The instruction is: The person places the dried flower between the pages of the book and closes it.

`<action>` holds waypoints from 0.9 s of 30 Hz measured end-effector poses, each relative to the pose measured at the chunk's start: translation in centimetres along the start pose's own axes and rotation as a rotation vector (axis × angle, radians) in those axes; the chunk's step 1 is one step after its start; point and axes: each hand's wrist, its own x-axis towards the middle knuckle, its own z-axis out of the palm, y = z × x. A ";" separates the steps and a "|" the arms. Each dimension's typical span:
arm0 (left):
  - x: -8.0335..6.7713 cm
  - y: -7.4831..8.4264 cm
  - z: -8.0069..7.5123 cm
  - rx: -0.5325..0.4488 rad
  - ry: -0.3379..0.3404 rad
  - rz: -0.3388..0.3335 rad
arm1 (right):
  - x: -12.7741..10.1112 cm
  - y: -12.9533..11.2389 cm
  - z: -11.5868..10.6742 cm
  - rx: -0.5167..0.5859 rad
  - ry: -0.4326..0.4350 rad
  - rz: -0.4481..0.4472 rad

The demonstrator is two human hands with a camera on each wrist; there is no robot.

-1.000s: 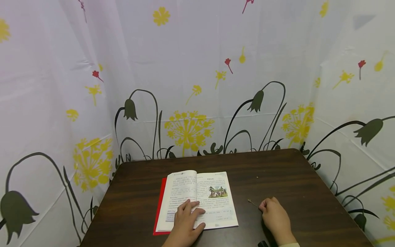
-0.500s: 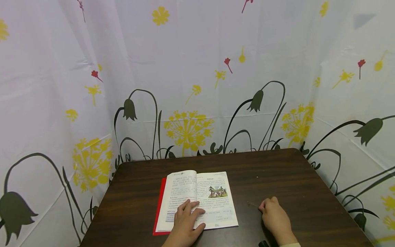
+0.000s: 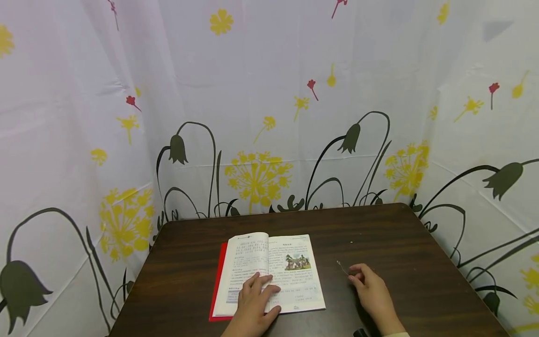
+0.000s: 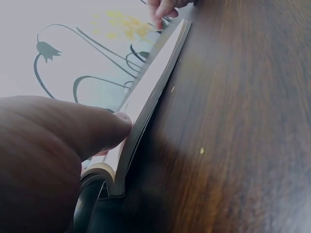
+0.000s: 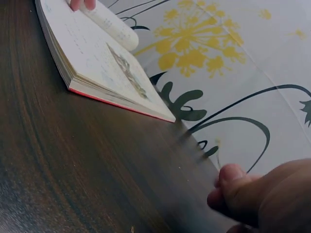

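Note:
An open book (image 3: 301,295) with printed pages and a red cover lies on the dark wooden table. Across its lower middle rests my left hand (image 3: 254,304), fingers spread over both pages. In the left wrist view the thumb (image 4: 104,128) lies on the page near the book's edge. To the right of the book, my right hand (image 3: 375,295) pinches a thin sprig (image 3: 342,267) between thumb and forefinger. The sprig has a slender stem and a small pale head, which points away from the hand; in the right wrist view the sprig (image 5: 218,150) looks faint and blurred.
The table (image 3: 185,276) reaches back to a white curtain (image 3: 261,84) printed with flowers. A black object (image 3: 360,333) is partly cut off beside the right wrist. Small specks lie on the tabletop, among them a yellowish one (image 4: 202,151).
My right hand has turned so its thumb and forefinger show, and the sprig's head has shifted slightly up and left. The sprig was blurred half a second ago. Left hand and book stay put.

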 end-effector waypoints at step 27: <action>0.0 -0.7 -0.1 0.003 0.176 -0.291 | -2.2 -9.1 6.7 0.457 -0.111 -0.058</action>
